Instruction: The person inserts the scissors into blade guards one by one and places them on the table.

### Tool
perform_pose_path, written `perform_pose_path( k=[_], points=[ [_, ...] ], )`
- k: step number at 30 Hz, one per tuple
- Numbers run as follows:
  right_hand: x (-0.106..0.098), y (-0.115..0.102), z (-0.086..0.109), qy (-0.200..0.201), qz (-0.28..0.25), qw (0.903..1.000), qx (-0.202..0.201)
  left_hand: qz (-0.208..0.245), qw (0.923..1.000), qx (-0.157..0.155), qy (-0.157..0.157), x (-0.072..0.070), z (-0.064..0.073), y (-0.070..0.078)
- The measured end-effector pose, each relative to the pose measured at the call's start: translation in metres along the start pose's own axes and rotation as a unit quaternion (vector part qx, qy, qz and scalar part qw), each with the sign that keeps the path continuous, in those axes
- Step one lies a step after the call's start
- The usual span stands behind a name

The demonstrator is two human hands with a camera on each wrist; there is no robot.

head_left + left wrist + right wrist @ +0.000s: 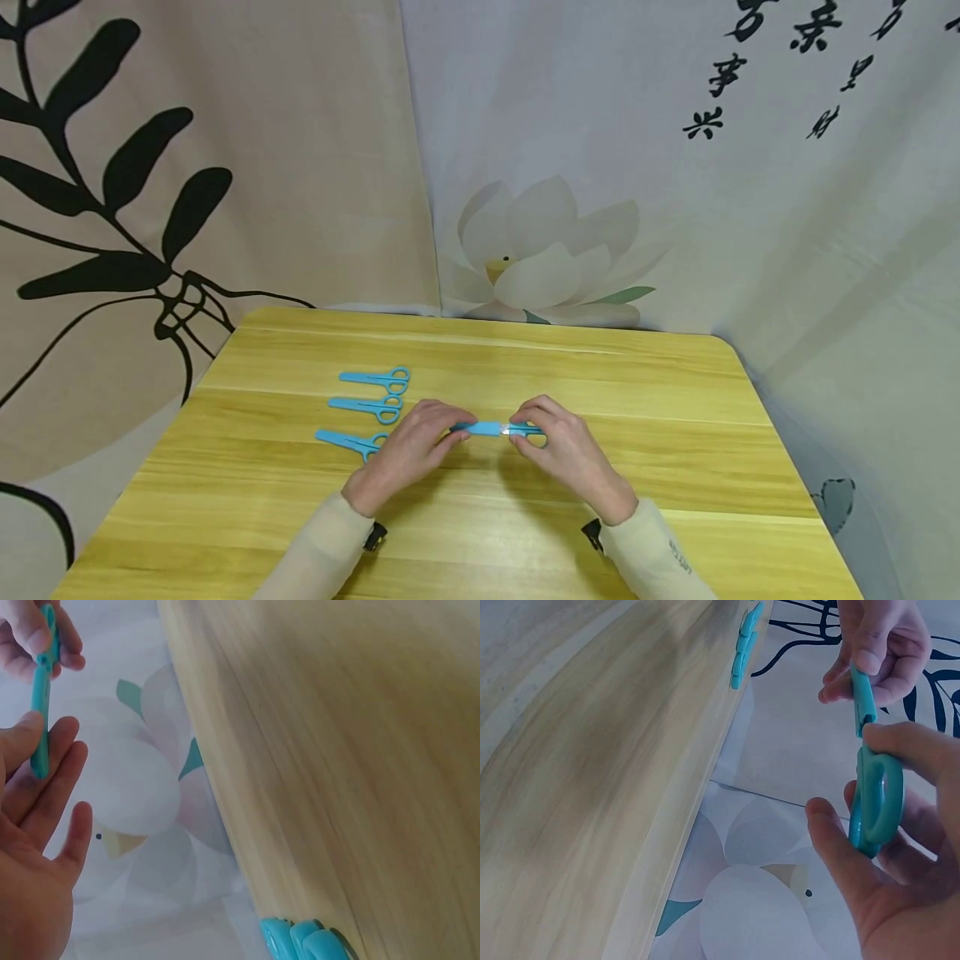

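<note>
My left hand (416, 442) pinches the far end of a blue blade cover (486, 428) between thumb and fingers. On the other side, my right hand (564, 442) grips the blue-handled scissors (889, 802) by the handles. A short stretch of shiny blade (506, 430) shows between cover and handles in the head view. The pair is held level above the table. In the right wrist view the cover sits in line with the handle loops. Part of the handles is hidden behind my right fingers.
Three more blue covered scissors lie in a column left of my hands: a far one (362, 377), a middle one (352, 405) and a near one (337, 437), partly behind my left hand. The wooden table (637, 375) ends at a printed curtain (555, 100).
</note>
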State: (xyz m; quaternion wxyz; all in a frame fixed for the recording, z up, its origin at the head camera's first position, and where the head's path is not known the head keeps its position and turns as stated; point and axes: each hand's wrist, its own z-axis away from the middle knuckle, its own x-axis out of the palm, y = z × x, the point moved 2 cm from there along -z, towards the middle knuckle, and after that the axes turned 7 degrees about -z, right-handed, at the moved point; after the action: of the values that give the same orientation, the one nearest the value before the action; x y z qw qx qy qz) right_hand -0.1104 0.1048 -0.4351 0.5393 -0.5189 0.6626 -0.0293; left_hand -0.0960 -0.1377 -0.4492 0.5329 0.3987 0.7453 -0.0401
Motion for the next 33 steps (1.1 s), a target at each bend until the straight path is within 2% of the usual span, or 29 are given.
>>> perform_pose_path(
  k=[3, 12, 21, 33],
  points=[
    [-0.0002, -0.0004, 0.0001, 0.002, 0.000, 1.0000, 0.002, -0.001, 1.0000, 0.001, 0.004, 0.0010, -0.0004, 0.0005],
    [0.0007, -0.0004, 0.0004, 0.016, 0.013, 0.9995, -0.022, 0.035, 0.9989, -0.029, -0.006, -0.0001, -0.0017, 0.0022],
    [0.0002, -0.0036, -0.0011, 0.020, 0.018, 0.9989, -0.038, 0.037, 0.9992, -0.009, 0.010, 0.0006, -0.0052, 0.0079],
    [0.0036, -0.0035, -0.0025, 0.017, 0.012, 0.9993, -0.032, 0.025, 0.9995, 0.001, 0.021, 0.0022, -0.0056, 0.0066]
  ],
)
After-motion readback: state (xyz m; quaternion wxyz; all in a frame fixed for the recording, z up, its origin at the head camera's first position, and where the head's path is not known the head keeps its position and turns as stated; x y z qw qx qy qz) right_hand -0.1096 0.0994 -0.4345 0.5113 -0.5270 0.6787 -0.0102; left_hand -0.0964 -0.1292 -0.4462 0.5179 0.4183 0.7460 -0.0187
